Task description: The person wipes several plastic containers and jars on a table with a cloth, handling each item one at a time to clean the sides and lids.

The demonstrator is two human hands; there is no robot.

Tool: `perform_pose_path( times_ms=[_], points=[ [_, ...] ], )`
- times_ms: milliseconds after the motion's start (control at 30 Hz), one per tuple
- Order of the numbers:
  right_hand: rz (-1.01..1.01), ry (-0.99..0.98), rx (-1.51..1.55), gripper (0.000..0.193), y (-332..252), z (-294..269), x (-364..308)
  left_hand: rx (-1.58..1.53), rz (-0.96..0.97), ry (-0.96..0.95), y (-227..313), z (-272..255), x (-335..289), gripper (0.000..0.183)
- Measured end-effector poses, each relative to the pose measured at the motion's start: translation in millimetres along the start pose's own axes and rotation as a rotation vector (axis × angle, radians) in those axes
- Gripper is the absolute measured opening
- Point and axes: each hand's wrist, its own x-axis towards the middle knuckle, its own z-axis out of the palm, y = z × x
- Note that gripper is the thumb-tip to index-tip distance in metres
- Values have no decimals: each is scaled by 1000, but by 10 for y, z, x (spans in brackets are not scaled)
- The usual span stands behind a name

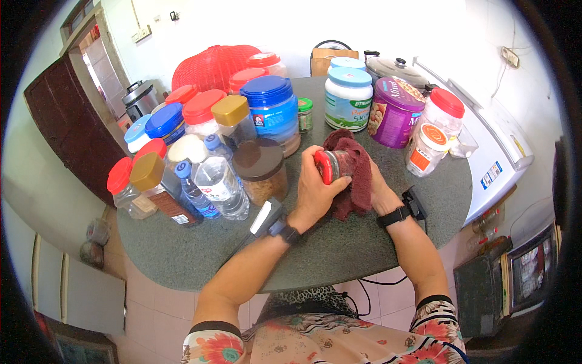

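Note:
A small glass jar with a red lid lies on its side in my left hand, the lid turned to the left. The fingers are wrapped round it near the lid. My right hand is closed on a maroon cloth, which covers the far end of the jar. Most of the right fingers are hidden behind the cloth. Both hands are above the near middle of the dark grey table. Just left of my left hand stands a clear jar with a dark brown lid.
Several lidded jars and plastic bottles crowd the table's left side. A blue-lidded tub, a white tub, a purple canister and a white jar stand beyond my hands. A red mesh cover and a lidded pot are farther back.

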Motion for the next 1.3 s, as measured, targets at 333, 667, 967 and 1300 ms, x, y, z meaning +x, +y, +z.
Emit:
perform_pose_path(
  times_ms=[333, 667, 967, 1300],
  points=[
    [20, -27, 90, 36, 7, 29, 10, 263, 203, 89, 30, -22, 6, 80],
    [-506, 266, -228, 31, -312, 245, -24, 187, 204, 142, 37, -14, 8, 78],
    [-813, -152, -1427, 44, -385, 495, -288, 169, 232, -31, -129, -6, -17, 72],
    [-91, -75, -545, 38, -353, 217, -126, 174, 473, -133, -11, 2, -92, 74]
  ],
)
